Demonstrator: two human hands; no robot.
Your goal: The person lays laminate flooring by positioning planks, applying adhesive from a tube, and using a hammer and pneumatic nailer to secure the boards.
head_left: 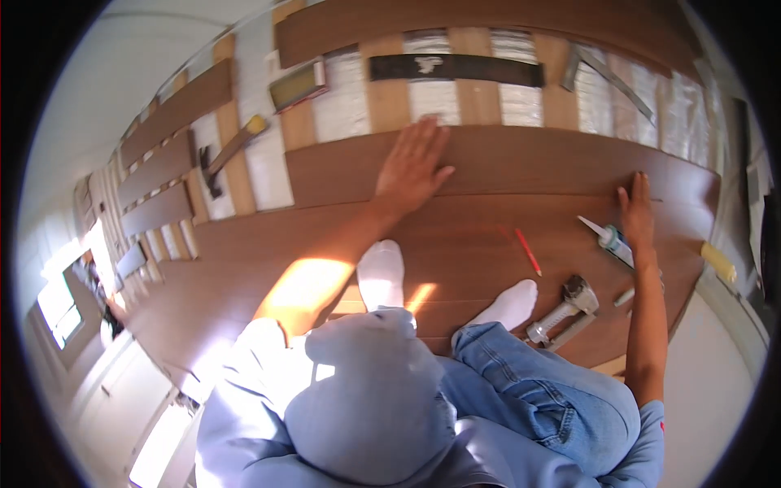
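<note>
Left hand: the left hand [413, 167] lay flat on the brown floor plank [504, 163], fingers spread wide and holding nothing, at the plank's far edge.
Right hand: the right hand [636, 213] pressed flat near the same plank's right end, fingers straight and close together, empty.
Plank: it lay across the floor just beyond the person's white-socked feet, against the boards already laid.
Risk: uneven pressure from the two hands could have let the plank skew and leave a gap at the seam; a knee or foot could have rolled on the red pencil [527, 250] or knocked the sealant tube [606, 238] just beside the right wrist.
Nearby tools: a metal caulking gun [563, 311] lay by the right foot; a hammer [228, 154] rested on the bare battens.
Surface: laid boards, warm brown, with a sun patch.
Room: wooden battens with what looked like silvery insulation between them; bright windows at the left.
</note>
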